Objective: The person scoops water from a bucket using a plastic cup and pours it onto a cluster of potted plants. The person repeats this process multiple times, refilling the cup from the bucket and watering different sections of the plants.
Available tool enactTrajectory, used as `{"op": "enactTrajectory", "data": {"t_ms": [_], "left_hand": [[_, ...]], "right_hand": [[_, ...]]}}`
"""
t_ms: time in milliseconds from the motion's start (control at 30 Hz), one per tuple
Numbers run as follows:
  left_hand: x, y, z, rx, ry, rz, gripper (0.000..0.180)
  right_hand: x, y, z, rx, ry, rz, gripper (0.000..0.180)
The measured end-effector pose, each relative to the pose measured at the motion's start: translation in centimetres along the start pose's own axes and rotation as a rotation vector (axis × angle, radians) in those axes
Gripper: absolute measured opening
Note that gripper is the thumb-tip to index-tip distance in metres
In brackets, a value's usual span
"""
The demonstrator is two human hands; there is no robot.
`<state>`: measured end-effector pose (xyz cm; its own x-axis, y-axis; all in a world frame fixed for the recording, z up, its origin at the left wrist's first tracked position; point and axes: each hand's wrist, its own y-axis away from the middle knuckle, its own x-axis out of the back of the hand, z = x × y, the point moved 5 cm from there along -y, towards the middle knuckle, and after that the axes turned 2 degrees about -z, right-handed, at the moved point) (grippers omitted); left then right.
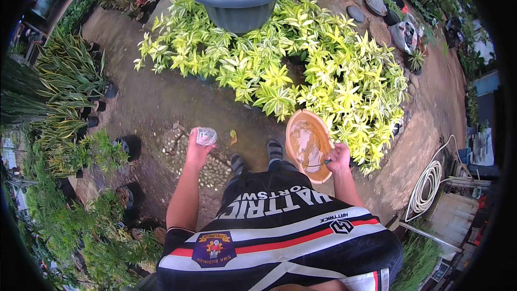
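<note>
Nearest the camera is the person's black, white and red striped jersey (280, 237), and both bare forearms reach forward out of it over the damp dirt ground (156, 102). The left hand (197, 153) is raised with the wrist bent back, its fingers (200, 139) clamped around a small clear plastic cup (205, 136) held up at the fingertips, probably to keep whatever is in it from spilling; what it holds is too small to tell. The right hand (339, 159) is drawn in nearer the body, elbow bent, its fingers closed on the near rim of an orange plastic basin (308, 144). The basin tips up on edge beyond those fingers, its wet inside facing the camera, which looks like a way of draining it or carrying it one-handed. Between the two hands, just beyond the jersey, stand the person's feet in striped socks (274, 150) on a patch of pebbles. Past the fingers of both hands spreads a bed of yellow-green leafy plants (301, 59), and farther still a large grey pot (239, 8). Left of the cup stand striped-leaf plants in black pots (70, 86); right of the basin lies a coiled white hose (428, 180).
</note>
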<state>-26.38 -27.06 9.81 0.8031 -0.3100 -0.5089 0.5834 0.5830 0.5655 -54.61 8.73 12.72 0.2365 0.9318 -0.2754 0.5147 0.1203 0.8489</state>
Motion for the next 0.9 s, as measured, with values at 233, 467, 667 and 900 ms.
{"op": "enactTrajectory", "data": {"t_ms": [233, 467, 667, 900], "left_hand": [[1.8, -0.4, 0.6, -0.014, 0.045, 0.091, 0.058], [1.9, -1.1, 1.0, 0.016, -0.052, 0.285, 0.074], [1.4, -3.1, 0.8, 0.004, -0.088, 0.246, 0.077], [-1.6, -5.5, -0.2, -0.005, -0.116, 0.25, 0.08]], "right_hand": [[6.5, -2.1, -0.6, 0.054, -0.085, 0.153, 0.025], [13.2, -4.2, 0.5, 0.046, -0.134, 0.299, 0.008], [18.3, -6.8, 2.6, -0.019, -0.184, 0.425, 0.016], [24.7, -9.7, 4.8, -0.082, -0.245, 0.531, 0.022]]}}
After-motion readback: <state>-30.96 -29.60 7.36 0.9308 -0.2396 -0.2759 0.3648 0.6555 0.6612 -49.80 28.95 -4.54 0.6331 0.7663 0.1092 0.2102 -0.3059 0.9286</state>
